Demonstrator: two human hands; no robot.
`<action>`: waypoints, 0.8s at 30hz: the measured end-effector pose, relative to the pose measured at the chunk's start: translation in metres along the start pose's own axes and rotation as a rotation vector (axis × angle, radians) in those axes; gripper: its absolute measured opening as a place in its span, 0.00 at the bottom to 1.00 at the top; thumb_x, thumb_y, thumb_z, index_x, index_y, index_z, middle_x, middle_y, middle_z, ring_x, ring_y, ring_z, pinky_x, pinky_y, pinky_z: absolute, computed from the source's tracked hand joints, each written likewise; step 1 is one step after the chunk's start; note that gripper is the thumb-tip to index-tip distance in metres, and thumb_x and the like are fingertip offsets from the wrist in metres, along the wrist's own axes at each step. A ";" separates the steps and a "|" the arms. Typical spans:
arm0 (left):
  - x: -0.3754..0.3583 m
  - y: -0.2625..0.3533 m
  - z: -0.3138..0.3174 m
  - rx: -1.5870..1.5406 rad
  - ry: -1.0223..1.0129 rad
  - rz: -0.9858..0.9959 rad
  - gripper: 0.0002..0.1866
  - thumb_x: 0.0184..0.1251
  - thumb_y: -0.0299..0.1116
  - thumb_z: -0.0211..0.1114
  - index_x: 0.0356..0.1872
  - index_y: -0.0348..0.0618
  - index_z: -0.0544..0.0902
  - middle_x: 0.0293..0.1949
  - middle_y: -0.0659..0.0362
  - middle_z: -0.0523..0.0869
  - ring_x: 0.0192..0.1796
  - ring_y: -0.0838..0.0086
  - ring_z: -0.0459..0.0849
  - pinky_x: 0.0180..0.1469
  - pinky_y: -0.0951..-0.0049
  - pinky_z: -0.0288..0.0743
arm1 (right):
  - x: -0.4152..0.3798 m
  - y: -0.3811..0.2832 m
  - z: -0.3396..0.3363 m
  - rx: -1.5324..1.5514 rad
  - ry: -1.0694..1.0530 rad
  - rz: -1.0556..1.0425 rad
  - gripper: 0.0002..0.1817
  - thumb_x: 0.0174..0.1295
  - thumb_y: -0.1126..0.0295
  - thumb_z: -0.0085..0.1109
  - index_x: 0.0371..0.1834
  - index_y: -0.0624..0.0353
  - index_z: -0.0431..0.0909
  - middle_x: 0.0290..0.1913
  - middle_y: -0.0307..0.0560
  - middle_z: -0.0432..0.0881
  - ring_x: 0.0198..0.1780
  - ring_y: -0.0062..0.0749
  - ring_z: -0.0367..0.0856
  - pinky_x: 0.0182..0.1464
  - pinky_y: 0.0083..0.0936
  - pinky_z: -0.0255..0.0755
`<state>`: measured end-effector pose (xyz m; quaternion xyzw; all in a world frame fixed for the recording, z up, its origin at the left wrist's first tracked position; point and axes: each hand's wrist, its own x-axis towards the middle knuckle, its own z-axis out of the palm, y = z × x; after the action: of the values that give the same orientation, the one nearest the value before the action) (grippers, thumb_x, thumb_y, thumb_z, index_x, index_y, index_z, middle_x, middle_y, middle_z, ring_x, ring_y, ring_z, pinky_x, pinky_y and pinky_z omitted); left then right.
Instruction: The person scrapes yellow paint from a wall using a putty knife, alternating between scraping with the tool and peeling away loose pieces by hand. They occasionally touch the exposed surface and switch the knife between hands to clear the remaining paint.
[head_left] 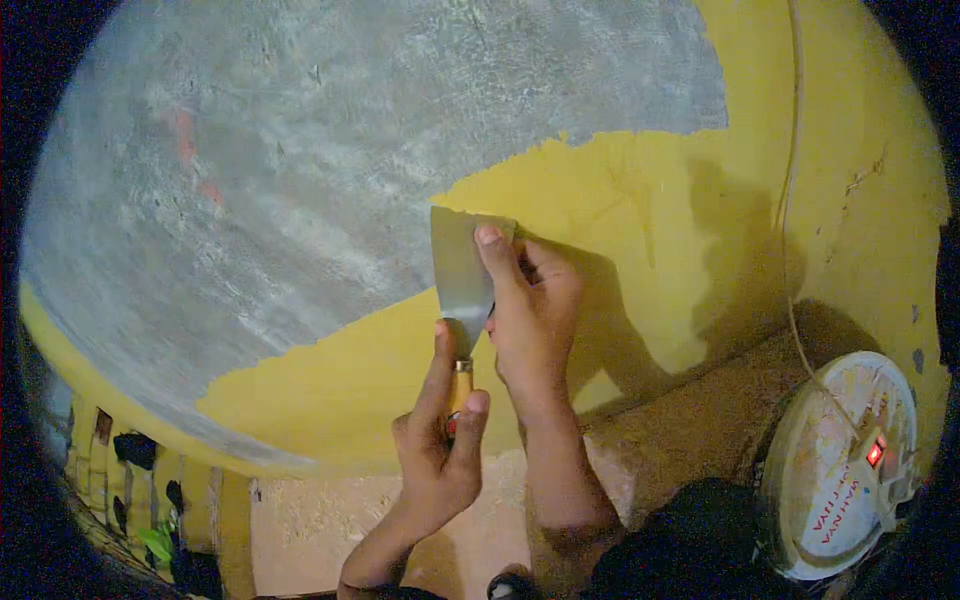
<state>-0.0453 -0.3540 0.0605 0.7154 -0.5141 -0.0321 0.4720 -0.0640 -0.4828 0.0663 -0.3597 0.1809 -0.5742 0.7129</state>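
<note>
A putty knife (461, 265) with a broad metal blade and a yellowish handle is held upright against the wall. My left hand (440, 445) is closed around its handle, index finger stretched along the neck of the blade. My right hand (535, 320) pinches the blade's right side, thumb flat on its face and fingers behind. The blade's top edge lies where yellow paint (590, 190) meets a large bare grey patch (330, 180) of the wall. Part of the handle is hidden by my left fingers.
At the right stands a round white bucket lid (840, 510) with red lettering, bearing a power strip (880, 450) with a lit red switch. A cable (793, 150) runs up the wall from it. Pale flakes (340, 510) litter the floor. Dark items and something green sit at lower left.
</note>
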 end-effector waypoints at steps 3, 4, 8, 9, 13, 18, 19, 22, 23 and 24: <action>-0.002 0.000 0.005 -0.003 0.005 -0.015 0.29 0.68 0.35 0.49 0.68 0.39 0.52 0.20 0.71 0.69 0.18 0.89 0.58 0.18 0.86 0.53 | -0.003 0.003 -0.002 0.029 0.000 0.022 0.20 0.60 0.60 0.57 0.17 0.62 0.69 0.16 0.33 0.68 0.22 0.14 0.61 0.25 0.20 0.58; -0.006 -0.001 0.006 -0.007 0.006 -0.024 0.29 0.68 0.35 0.49 0.68 0.39 0.52 0.20 0.71 0.69 0.18 0.89 0.58 0.18 0.86 0.53 | -0.005 0.007 -0.003 0.006 0.000 0.013 0.20 0.60 0.60 0.57 0.16 0.62 0.69 0.16 0.33 0.68 0.22 0.14 0.61 0.24 0.20 0.57; -0.001 -0.008 0.007 0.046 0.021 0.039 0.29 0.68 0.35 0.49 0.68 0.40 0.53 0.22 0.70 0.72 0.18 0.89 0.58 0.18 0.86 0.54 | 0.003 0.006 -0.002 -0.018 -0.007 -0.062 0.19 0.60 0.61 0.56 0.17 0.62 0.70 0.15 0.32 0.67 0.20 0.14 0.60 0.22 0.21 0.55; 0.001 -0.010 0.006 0.028 0.026 0.032 0.29 0.69 0.35 0.50 0.68 0.40 0.53 0.24 0.69 0.73 0.18 0.89 0.58 0.18 0.86 0.54 | 0.003 0.006 -0.001 -0.016 -0.007 -0.056 0.19 0.60 0.61 0.56 0.17 0.62 0.70 0.15 0.32 0.67 0.20 0.14 0.60 0.22 0.21 0.55; -0.003 -0.012 0.013 0.047 0.072 0.075 0.29 0.68 0.36 0.51 0.68 0.41 0.54 0.23 0.69 0.72 0.18 0.89 0.59 0.18 0.86 0.54 | -0.003 0.011 -0.003 -0.019 -0.001 -0.093 0.19 0.60 0.61 0.56 0.17 0.63 0.71 0.15 0.32 0.67 0.20 0.14 0.60 0.22 0.21 0.56; 0.003 -0.013 0.009 0.050 0.042 -0.025 0.29 0.68 0.36 0.51 0.68 0.42 0.54 0.48 0.62 0.78 0.19 0.90 0.60 0.18 0.87 0.55 | 0.005 0.005 -0.001 -0.014 -0.030 -0.145 0.18 0.60 0.62 0.56 0.18 0.63 0.71 0.15 0.33 0.68 0.21 0.14 0.61 0.22 0.21 0.57; 0.002 -0.014 0.013 -0.038 0.053 -0.013 0.29 0.68 0.35 0.51 0.68 0.42 0.55 0.49 0.61 0.78 0.19 0.90 0.61 0.18 0.87 0.56 | 0.004 0.009 -0.001 -0.033 -0.011 -0.182 0.18 0.60 0.62 0.56 0.18 0.64 0.72 0.15 0.33 0.68 0.21 0.14 0.61 0.23 0.21 0.57; -0.005 -0.033 0.024 0.190 0.126 0.199 0.28 0.68 0.33 0.51 0.68 0.43 0.55 0.28 0.68 0.76 0.18 0.90 0.59 0.18 0.87 0.54 | 0.003 0.012 -0.003 -0.060 0.010 -0.231 0.17 0.60 0.63 0.56 0.19 0.65 0.72 0.15 0.35 0.69 0.21 0.15 0.62 0.23 0.21 0.58; -0.002 -0.036 0.023 0.100 0.107 0.181 0.28 0.68 0.30 0.51 0.68 0.43 0.55 0.29 0.68 0.77 0.18 0.90 0.59 0.18 0.87 0.54 | 0.004 0.012 -0.004 -0.058 0.023 -0.243 0.17 0.60 0.63 0.56 0.20 0.66 0.73 0.15 0.36 0.69 0.21 0.15 0.62 0.23 0.22 0.58; 0.001 -0.032 0.022 0.101 0.102 0.187 0.28 0.68 0.30 0.51 0.68 0.43 0.55 0.29 0.68 0.77 0.18 0.90 0.59 0.18 0.87 0.54 | 0.007 0.008 -0.004 -0.055 0.028 -0.248 0.17 0.60 0.63 0.56 0.20 0.66 0.73 0.15 0.36 0.69 0.21 0.15 0.62 0.23 0.22 0.58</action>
<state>-0.0337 -0.3683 0.0258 0.6878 -0.5548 0.0746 0.4621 -0.0591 -0.4898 0.0591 -0.3907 0.1608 -0.6578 0.6236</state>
